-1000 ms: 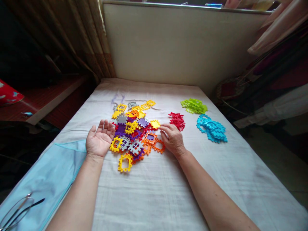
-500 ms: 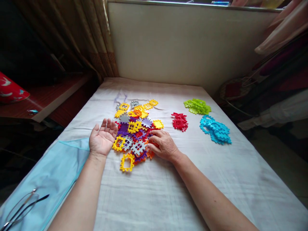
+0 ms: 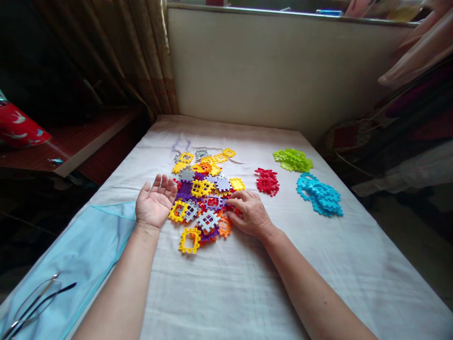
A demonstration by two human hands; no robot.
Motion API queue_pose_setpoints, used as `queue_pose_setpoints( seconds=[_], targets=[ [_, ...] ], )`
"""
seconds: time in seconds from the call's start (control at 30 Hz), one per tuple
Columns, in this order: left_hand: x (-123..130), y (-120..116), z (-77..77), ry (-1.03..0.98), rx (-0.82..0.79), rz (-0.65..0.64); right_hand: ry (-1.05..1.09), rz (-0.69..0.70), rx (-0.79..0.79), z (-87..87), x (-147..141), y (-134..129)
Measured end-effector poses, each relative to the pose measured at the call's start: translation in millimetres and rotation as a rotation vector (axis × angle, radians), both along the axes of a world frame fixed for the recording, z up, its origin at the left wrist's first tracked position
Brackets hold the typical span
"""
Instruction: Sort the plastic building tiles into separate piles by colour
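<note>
A mixed pile of plastic interlocking pieces (image 3: 201,189) in yellow, purple, grey, orange and red lies on the white cloth. At the pile's left edge my left hand (image 3: 155,202) rests palm up, fingers spread, with nothing in it. My right hand (image 3: 249,212) is palm down at the right edge, its fingertips bent onto the pieces beside a lilac frame piece (image 3: 213,202). What its fingertips hold, if anything, is hidden. Right of the pile are a small heap of red pieces (image 3: 267,182), a green heap (image 3: 293,160) and a blue heap (image 3: 320,194).
A light blue cloth (image 3: 88,250) with eyeglasses (image 3: 38,302) on it lies at the left. Beyond the left edge, a red container (image 3: 23,127) stands on a wooden surface (image 3: 95,139). A pale panel (image 3: 240,71) rises behind the far edge.
The view has shifted slightly. My right hand has drawn a little rightward from the pile's middle, uncovering more of the lilac and orange pieces. My left hand stays palm up.
</note>
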State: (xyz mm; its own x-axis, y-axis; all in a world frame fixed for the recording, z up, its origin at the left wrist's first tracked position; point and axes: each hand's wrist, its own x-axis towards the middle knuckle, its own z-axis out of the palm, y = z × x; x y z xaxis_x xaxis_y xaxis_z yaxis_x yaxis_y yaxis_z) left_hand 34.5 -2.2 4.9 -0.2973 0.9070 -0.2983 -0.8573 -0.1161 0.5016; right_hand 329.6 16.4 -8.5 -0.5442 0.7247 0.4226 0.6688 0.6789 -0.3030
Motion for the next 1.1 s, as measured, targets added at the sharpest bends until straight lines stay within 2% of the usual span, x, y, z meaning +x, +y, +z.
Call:
queue_pose_setpoints(
  seconds=[0.23, 0.43, 0.5, 0.63, 0.87, 0.97, 1.1],
  targets=[
    [2.5, -0.1, 3.4, -0.023, -0.014, 0.015, -0.023, -0.022, -0.031, -8.2, 0.6, 0.8],
    [1.5, 0.0, 2.8, -0.022, -0.016, 0.015, 0.065, -0.021, 0.045, -7.6, 3.7, 4.4],
    [1.2, -0.2, 2.4, -0.016, -0.009, 0.01, 0.151, -0.083, 0.088, -4.9, 6.8, 6.8],
    [2.7, -0.5, 4.4, -0.023, -0.014, 0.013, 0.301, -0.299, 0.102, -0.3, 21.6, 15.5],
    [5.8, -0.4, 8.2, -0.026, -0.037, 0.032, 0.502, -0.594, 0.01, -7.3, 78.7, 40.1],
    [6.3, -0.8, 8.1, -0.024, -0.041, 0.036, 0.593, -0.658, -0.101, -14.2, 101.4, 48.2],
    [5.9, -0.2, 7.7, -0.019, -0.047, 0.035, 0.631, -0.649, -0.189, -24.1, 115.3, 54.1]
  ],
)
